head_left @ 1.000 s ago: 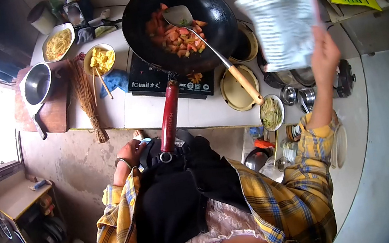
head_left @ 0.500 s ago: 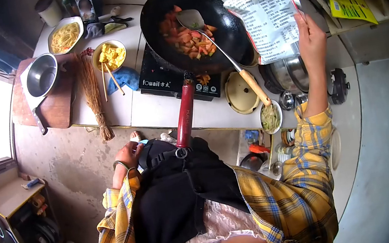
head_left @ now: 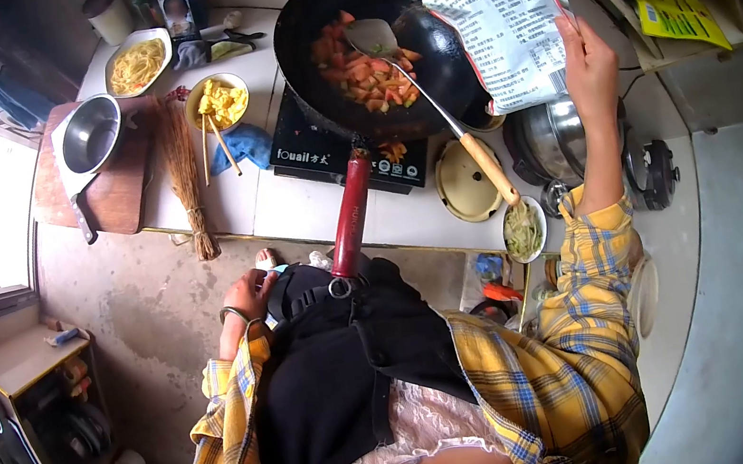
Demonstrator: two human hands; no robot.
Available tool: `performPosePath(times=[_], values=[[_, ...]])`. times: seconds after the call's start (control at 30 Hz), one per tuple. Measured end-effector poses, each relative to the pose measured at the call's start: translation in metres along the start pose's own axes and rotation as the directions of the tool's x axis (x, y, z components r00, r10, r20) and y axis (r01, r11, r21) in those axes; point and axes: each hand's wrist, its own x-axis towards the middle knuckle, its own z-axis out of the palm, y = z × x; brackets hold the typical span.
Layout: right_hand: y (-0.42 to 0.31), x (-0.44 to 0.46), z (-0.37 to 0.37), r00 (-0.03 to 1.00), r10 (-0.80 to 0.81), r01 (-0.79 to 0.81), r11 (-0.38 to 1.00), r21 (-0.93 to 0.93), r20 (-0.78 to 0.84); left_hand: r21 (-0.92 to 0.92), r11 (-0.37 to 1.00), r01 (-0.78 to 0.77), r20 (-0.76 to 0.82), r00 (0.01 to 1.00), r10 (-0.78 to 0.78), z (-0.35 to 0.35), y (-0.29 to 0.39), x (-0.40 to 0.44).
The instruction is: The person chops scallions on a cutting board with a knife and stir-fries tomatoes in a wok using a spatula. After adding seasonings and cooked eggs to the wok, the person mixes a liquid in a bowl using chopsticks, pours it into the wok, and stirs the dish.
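Note:
My right hand (head_left: 589, 60) grips the lower right edge of a silver and white printed seasoning packet (head_left: 500, 30), held up beside the wok's right side. My left hand (head_left: 248, 294) hangs by my hip with loosely bent fingers and holds nothing I can see. A black wok (head_left: 442, 58) with a red handle (head_left: 353, 215) sits on an induction cooker (head_left: 296, 147). Chopped tomatoes (head_left: 369, 83) lie in it. A metal spatula (head_left: 482, 167) leans in the wok, its blade on the tomatoes and its wooden handle pointing towards me. No hand touches it.
Left of the cooker are a bowl of scrambled eggs (head_left: 222, 101) with chopsticks, a straw brush (head_left: 191, 201), a plate of noodles (head_left: 137, 67) and a steel bowl (head_left: 88, 135). A pot lid (head_left: 468, 184) and a bowl of green shreds (head_left: 523, 230) are on the right.
The packet is still held in my right hand and has shifted slightly down and left. The whole view has moved a little; the wok and spatula stay as they were.

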Motion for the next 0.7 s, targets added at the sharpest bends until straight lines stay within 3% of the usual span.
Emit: performPosePath(times=[0.37,0.53,0.7], values=[[0.015,-0.011,0.004,0.998,-0.01,0.017,0.994,0.104,-0.065,0.02,0.996,0.092,0.025,0.995,-0.093,0.005,0.011,-0.012],[0.026,-0.015,0.0,1.0,-0.011,0.011,0.996,0.091,-0.01,0.002,0.999,0.038,-0.019,0.999,-0.037,0.018,0.003,-0.012],[0.043,-0.026,-0.001,0.994,0.018,0.002,0.984,0.178,-0.106,0.007,0.999,0.037,-0.014,0.999,-0.036,0.02,0.011,-0.013]])
